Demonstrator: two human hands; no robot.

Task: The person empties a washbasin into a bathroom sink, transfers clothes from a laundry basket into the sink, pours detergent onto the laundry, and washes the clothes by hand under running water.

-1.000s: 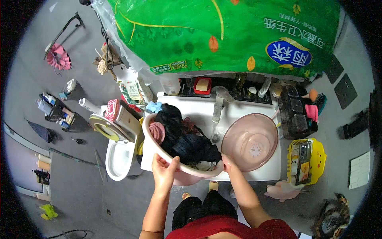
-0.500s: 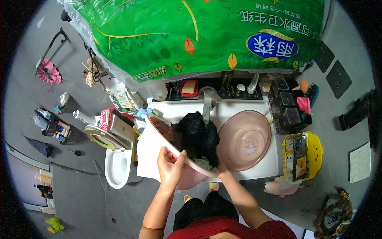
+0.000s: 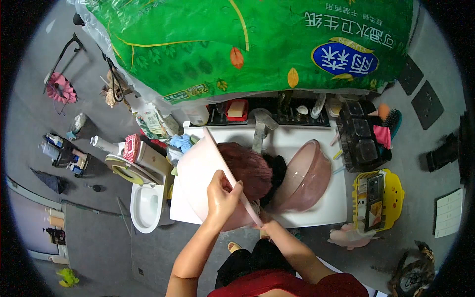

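Observation:
A pale pink basin (image 3: pixel 200 166) is tipped steeply to the right over the white sink. My left hand (image 3: pixel 223 197) grips its near-left rim. My right hand (image 3: pixel 264 221) holds the lower rim at the front, its fingers partly hidden behind the basin. Reddish-brown cloth (image 3: pixel 246 166) slides out over the rim, and black cloth (image 3: pixel 275 178) hangs beside it. On the right, a translucent pink basin (image 3: pixel 311 183) leans on its side in the sink, touching or very close to the black cloth.
Behind the sink stands a metal faucet (image 3: pixel 261 129) near a red soap dish (image 3: pixel 236 111). A large green package (image 3: pixel 198 54) overhangs the back. At right are a dark drawer organizer (image 3: pixel 358 136) and a yellow basket (image 3: pixel 392 198); a toilet (image 3: pixel 147 208) stands at left.
The pale basin has tipped further to the right, and its cloth has shifted toward the sink. The translucent basin has tilted up from lying flat. Both hands stay on the pale basin.

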